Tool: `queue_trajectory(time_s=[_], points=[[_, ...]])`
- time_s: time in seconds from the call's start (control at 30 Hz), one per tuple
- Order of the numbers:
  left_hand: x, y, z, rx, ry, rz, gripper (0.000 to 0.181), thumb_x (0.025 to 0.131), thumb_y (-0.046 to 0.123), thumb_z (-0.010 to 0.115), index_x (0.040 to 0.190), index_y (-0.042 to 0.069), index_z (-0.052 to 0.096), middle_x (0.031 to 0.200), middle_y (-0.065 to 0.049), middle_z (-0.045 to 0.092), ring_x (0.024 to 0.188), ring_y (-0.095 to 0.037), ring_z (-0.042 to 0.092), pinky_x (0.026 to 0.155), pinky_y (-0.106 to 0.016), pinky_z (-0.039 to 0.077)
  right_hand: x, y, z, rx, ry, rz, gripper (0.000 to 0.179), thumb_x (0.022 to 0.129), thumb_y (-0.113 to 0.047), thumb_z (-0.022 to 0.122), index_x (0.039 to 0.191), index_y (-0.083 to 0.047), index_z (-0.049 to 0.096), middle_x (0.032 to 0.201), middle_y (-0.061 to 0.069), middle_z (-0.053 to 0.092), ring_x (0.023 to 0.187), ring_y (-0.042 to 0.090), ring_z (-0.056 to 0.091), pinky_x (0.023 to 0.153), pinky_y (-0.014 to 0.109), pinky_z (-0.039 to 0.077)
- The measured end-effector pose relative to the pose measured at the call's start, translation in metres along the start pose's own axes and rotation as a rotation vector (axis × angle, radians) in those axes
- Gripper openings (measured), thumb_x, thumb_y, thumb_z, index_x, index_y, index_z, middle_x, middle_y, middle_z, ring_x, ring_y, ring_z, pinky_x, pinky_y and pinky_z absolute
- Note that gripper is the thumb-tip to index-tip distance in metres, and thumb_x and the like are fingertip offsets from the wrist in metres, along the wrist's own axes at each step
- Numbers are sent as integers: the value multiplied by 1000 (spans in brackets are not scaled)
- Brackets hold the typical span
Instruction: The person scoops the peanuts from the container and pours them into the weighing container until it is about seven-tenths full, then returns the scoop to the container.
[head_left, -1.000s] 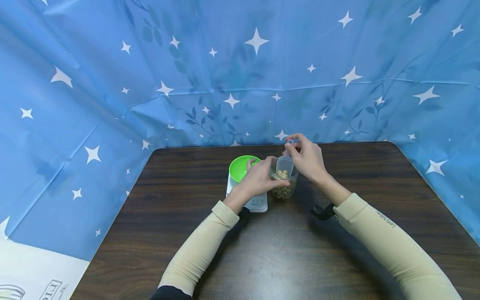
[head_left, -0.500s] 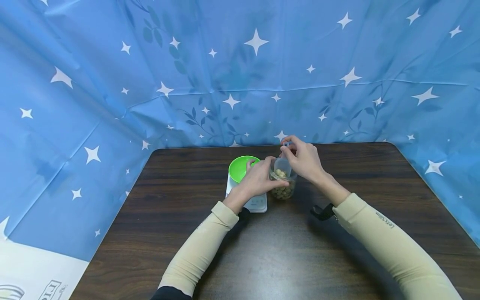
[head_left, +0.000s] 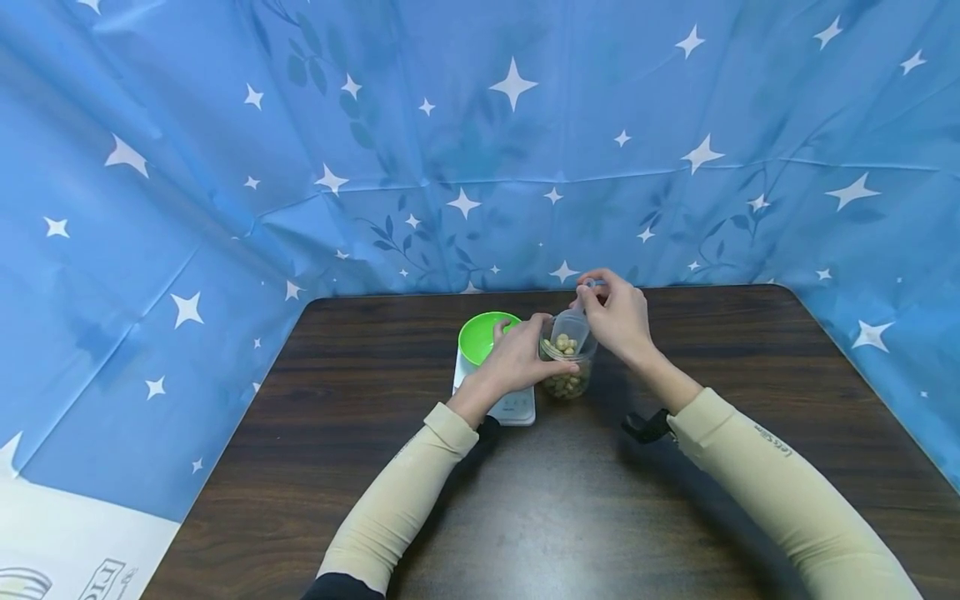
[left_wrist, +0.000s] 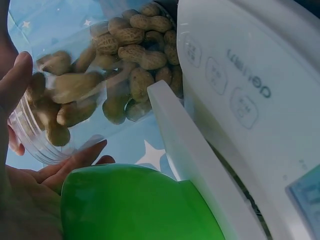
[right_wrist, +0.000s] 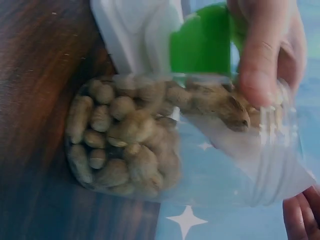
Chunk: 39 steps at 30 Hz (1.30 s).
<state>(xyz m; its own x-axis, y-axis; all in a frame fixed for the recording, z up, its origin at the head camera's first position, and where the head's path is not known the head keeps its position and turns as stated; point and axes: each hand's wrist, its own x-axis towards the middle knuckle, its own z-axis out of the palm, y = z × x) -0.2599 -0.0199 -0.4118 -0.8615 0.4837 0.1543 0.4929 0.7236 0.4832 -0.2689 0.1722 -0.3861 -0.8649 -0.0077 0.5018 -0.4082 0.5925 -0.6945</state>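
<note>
A clear jar (head_left: 567, 385) stands upright on the table, part filled with unshelled peanuts (right_wrist: 130, 130). Curled around its upper part near the rim is my left hand (head_left: 516, 358), with the thumb (right_wrist: 257, 82) on the near side. My right hand (head_left: 618, 321) pinches the handle of a translucent scoop (head_left: 572, 325) above the jar. The scoop's cup is down inside the jar mouth, tilted, with several peanuts in it. In the right wrist view the scoop (right_wrist: 240, 150) shows through the jar wall.
Left of the jar is a white kitchen scale (head_left: 513, 408) with a green bowl (head_left: 476, 340) on it, partly behind my left hand and close to it. The dark wooden table (head_left: 525, 517) ends at a blue star-patterned curtain (head_left: 480, 150).
The scoop dipped toward the left in the jar, then swung back right with more peanuts showing in its cup. My right hand moved with it. The left hand and jar stay in place.
</note>
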Motion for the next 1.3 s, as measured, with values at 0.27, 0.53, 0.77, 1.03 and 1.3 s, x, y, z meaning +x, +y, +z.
queue_trajectory(time_s=[0.27,0.53,0.77,1.03,1.3], points=[[-1,-1,1,-8,-4,-9,87,84,60,79,148,10,47,128,-2,66,118,-16,62,112,-62,23,1,0,0,12,-12,22,22,107,-18,56,113,-1,69,74,7,74,39,14,38,40,29,27],[-1,-1,1,3,-1,-9,87,85,60,78,149,10,46,129,-2,66,118,-17,62,112,-62,24,2,1,-5,29,-54,142,25,107,-20,55,116,-1,69,67,11,71,41,14,51,41,29,35],[0,-1,1,0,-2,-11,88,84,61,79,148,10,46,128,-3,66,118,-18,62,112,-61,24,6,1,-10,97,-22,226,29,106,-20,56,118,3,70,82,18,75,74,37,73,52,24,51],[1,0,1,7,4,-19,90,83,61,79,148,9,46,131,-4,65,119,-18,61,112,-60,24,12,-1,-15,135,-22,259,29,105,-18,55,118,5,69,89,21,76,66,15,72,59,27,58],[0,0,1,6,1,-23,92,82,62,80,149,9,45,132,-5,65,120,-18,61,112,-60,23,16,0,-22,201,13,310,31,106,-18,54,119,7,67,95,26,74,61,6,70,59,23,57]])
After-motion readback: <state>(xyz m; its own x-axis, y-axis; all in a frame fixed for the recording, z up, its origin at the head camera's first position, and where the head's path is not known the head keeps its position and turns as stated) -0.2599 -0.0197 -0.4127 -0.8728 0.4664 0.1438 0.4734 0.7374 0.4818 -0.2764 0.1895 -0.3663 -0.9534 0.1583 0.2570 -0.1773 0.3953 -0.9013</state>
